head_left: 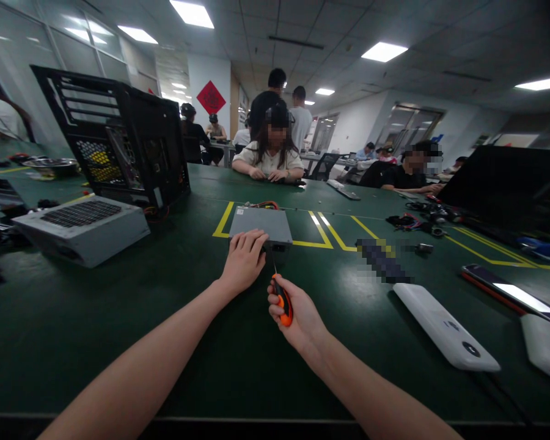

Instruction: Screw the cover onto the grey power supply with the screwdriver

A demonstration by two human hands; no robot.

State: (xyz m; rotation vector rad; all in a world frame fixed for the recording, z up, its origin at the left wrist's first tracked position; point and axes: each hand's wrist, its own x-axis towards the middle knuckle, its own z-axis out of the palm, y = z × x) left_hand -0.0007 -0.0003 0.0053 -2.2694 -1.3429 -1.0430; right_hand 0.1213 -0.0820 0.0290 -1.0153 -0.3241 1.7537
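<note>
A grey metal computer power supply unit (268, 223) lies on the green table in front of me, coloured wires showing at its far side. My left hand (244, 260) holds it, fingers over the top near its left front and thumb down by the front face. In my right hand (300, 315) is a screwdriver (283, 302) with an orange and black handle. Its thin shaft points away from me, towards the unit's front face. Whether the tip touches a screw there is too small to tell.
At left stand a black computer case (128, 140) and another power supply unit (82, 229) with a mesh grille. A white device (447, 327), a phone (513, 293), cables (415, 223) and a dark monitor (504, 183) are at right. A person (275, 150) sits opposite.
</note>
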